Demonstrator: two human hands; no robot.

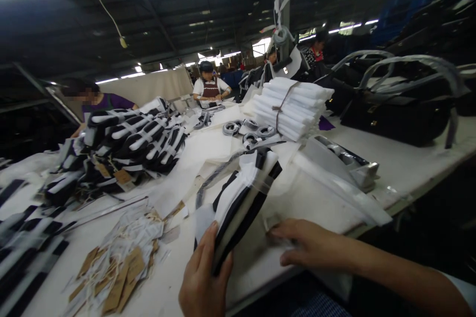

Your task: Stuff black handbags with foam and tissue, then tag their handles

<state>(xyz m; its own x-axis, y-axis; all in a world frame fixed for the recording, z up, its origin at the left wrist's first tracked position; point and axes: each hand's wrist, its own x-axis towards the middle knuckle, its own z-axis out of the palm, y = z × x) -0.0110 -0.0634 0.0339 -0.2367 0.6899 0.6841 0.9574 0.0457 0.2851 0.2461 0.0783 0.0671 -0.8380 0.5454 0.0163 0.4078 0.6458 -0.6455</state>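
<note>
My left hand (204, 277) is wrapped round the lower end of a black and white layered bundle (241, 198), which stands tilted over the white table (171, 287). A clear band goes round the bundle's upper part. To the right of it, my right hand (293, 242) is low over the table near its front edge, fingers curled and blurred by motion. Something small and blurred shows at its fingertips, too unclear to name.
Tags with strings (122, 267) lie at the front left. Wrapped black and white bundles (137, 133) are heaped behind them. A tied white stack (290, 104), coiled rings (256, 133), a tape dispenser (345, 158) and a black bag (401, 114) stand farther back. Several people are beyond.
</note>
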